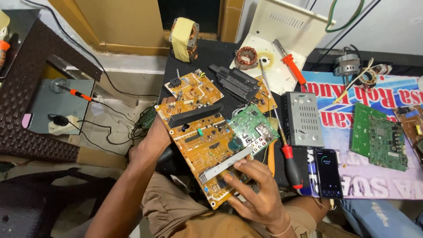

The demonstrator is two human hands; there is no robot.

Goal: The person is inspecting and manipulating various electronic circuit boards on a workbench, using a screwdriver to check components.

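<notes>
Both hands have hold of the big orange circuit board (200, 147). Left hand (152, 141) is wrapped round its upper-left edge, fingers mostly hidden behind it, so can't tell exactly how tight that grip is. Right hand (254, 190) is curled loosely over the lower-right end, fingers spread on the top face and touching the parts there.

Board is held over the lap at the near edge of the dark tabletop (220, 50), tilted. Its long axis runs diagonally, from upper left by the left hand down to lower right under the right hand. A black bar (196, 115) crosses the upper part and a silver strip (227, 165) crosses the lower part, both slanting up to the right. A small green board (252, 128) sits at its right edge, touching or overlapping, can't tell which.

Just beside it on the right lies a red-handled screwdriver (291, 165), shaft pointing away from the person. Next to that is a phone (328, 172) with its screen lit, and a grey metal box (303, 120) sits above it. Another green board (378, 136) lies well apart on the far right
</notes>
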